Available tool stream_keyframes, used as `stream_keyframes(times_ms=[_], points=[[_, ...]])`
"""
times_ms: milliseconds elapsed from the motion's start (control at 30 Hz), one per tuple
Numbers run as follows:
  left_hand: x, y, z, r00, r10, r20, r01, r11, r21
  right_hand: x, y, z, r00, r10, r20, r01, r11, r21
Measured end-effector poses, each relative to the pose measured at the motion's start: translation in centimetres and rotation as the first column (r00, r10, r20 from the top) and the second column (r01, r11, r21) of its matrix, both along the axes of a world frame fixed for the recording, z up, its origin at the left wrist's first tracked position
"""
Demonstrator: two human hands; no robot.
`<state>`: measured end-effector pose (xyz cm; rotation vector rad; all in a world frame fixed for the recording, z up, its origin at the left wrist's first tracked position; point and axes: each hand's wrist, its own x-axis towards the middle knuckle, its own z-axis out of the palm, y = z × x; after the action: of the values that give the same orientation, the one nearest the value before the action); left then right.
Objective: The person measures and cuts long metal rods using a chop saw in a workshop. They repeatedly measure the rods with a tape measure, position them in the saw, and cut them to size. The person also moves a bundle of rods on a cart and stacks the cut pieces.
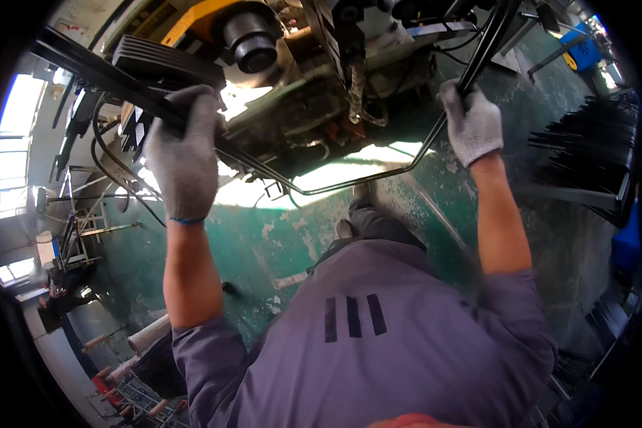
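Both my hands wear pale knitted gloves and are raised in front of me. Between them hangs a wide, bent black metal bar (353, 184), with a flat lower stretch and sides that slope up and outward. It looks like thin rods lying side by side, but I cannot tell how many. At the left, my left hand (184, 153) is wrapped round one arm of the bar, its fingertips partly hidden. My right hand (474, 127) grips the opposite arm at the right, thumb against it. The bar's ends run up toward the machine (285, 121) ahead.
The machine carries a black ribbed cylinder (250, 44) and a yellow part (196, 20). Dark cables (118, 175) loop beside my left hand. Many black rods (585, 146) lie stacked on a rack at the right. Metal frames (146, 403) stand at the lower left on the worn green floor (257, 250).
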<state>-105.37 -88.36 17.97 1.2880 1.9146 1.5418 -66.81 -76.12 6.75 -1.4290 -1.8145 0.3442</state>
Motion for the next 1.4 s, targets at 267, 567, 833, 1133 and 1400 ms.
stream_keyframes(times_ms=[267,567,833,1133,1400], points=[[3.3,-7.2,-29.0,0.997,0.001,-0.071,-0.022,0.956,-0.291,4.5,-5.7,-23.5,0.897,0.228,0.378,-0.030,0.885,-0.464],[8.3,-14.3,-42.8,0.973,0.230,-0.023,-0.208,0.831,-0.515,4.8,-11.3,-36.7,0.953,0.243,0.184,-0.089,0.799,-0.595],[10.8,-17.6,-47.4,0.957,0.261,-0.124,-0.282,0.754,-0.594,6.2,-14.7,-42.1,0.935,0.272,0.227,-0.071,0.772,-0.632],[12.4,-18.9,-49.6,0.975,0.202,-0.095,-0.218,0.765,-0.606,8.3,-16.8,-41.3,0.960,0.219,0.176,-0.083,0.819,-0.568],[16.0,-19.6,-50.6,0.957,0.284,-0.064,-0.254,0.709,-0.658,9.7,-17.2,-42.6,0.956,0.186,0.225,0.001,0.770,-0.639]])
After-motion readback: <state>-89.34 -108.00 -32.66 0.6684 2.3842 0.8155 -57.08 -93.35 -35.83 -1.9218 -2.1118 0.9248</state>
